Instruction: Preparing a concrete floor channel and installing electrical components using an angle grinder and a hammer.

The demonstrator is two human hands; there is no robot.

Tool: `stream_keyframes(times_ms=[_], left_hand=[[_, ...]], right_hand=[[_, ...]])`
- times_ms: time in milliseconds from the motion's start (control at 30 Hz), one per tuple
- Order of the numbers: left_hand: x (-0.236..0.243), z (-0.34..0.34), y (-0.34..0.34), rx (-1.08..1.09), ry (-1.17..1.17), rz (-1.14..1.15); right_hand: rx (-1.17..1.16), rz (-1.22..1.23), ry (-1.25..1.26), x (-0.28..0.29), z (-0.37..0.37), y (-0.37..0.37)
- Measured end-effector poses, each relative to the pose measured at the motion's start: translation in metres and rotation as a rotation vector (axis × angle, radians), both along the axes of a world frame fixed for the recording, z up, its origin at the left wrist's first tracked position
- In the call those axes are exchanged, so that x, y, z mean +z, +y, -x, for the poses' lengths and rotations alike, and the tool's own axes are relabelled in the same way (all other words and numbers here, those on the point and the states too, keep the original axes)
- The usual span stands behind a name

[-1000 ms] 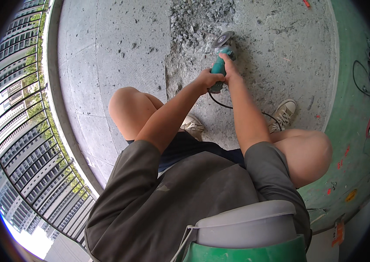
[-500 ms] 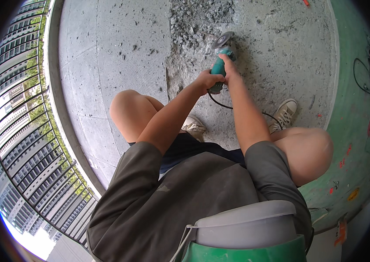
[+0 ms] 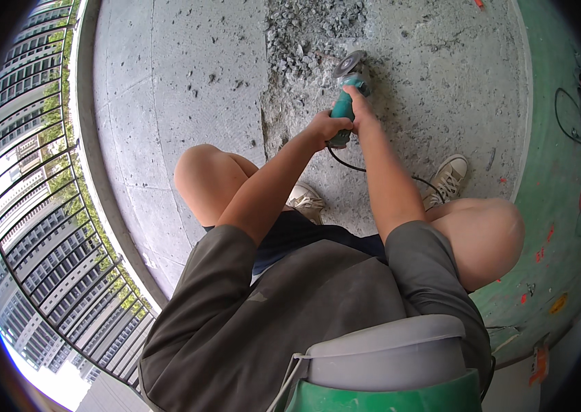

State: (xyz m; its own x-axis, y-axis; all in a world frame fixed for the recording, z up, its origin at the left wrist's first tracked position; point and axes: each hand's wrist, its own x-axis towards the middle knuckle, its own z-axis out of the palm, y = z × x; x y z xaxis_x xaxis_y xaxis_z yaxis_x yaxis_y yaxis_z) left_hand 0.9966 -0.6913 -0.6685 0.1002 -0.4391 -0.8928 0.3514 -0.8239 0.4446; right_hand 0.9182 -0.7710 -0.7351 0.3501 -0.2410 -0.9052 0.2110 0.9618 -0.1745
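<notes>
Pitted concrete floor (image 3: 201, 89) fills the head view, with grey rubble (image 3: 311, 31) along a roughened strip and a black railing (image 3: 72, 147) at left. In front of the knees is a teal angle grinder (image 3: 342, 104), its disc (image 3: 349, 63) near the rubble; whether they touch is unclear. The left hand (image 3: 324, 128) has its grip closed round the rear casing; the right hand (image 3: 360, 108) is wrapped nearer the disc. It should feel stiff and front-heavy, its smooth casing perhaps slippery with dust; best held at these two spots, clear of the disc and the trailing cord (image 3: 345, 163).
</notes>
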Motion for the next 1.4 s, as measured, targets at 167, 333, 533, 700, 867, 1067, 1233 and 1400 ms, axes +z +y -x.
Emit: stream_keyframes(times_ms=[167,333,533,700,867,1067,1233,1400], left_hand=[[-0.002,0.000,0.000,-0.013,-0.003,0.024],[0.000,0.000,-0.002,0.008,0.027,0.008],[0.003,0.000,-0.003,0.000,0.040,0.010],[0.004,0.001,-0.004,0.000,0.015,-0.011],[0.001,0.000,-0.003,0.005,0.028,-0.006],[0.000,-0.001,-0.003,0.015,0.055,0.007],[0.001,0.000,-0.005,0.009,0.054,0.003],[0.001,0.000,-0.005,-0.002,0.035,-0.007]], right_hand=[[0.007,-0.001,-0.017,0.003,0.000,-0.001],[0.005,0.022,-0.006,0.006,0.000,-0.002],[-0.023,0.007,0.002,0.000,0.000,-0.004],[-0.028,0.013,0.047,-0.004,-0.001,-0.004],[-0.007,0.009,0.008,-0.003,0.000,-0.004],[0.019,0.011,0.022,-0.006,-0.001,-0.004],[0.020,0.026,0.014,-0.007,0.000,-0.005],[0.011,0.015,0.054,-0.007,0.000,-0.006]])
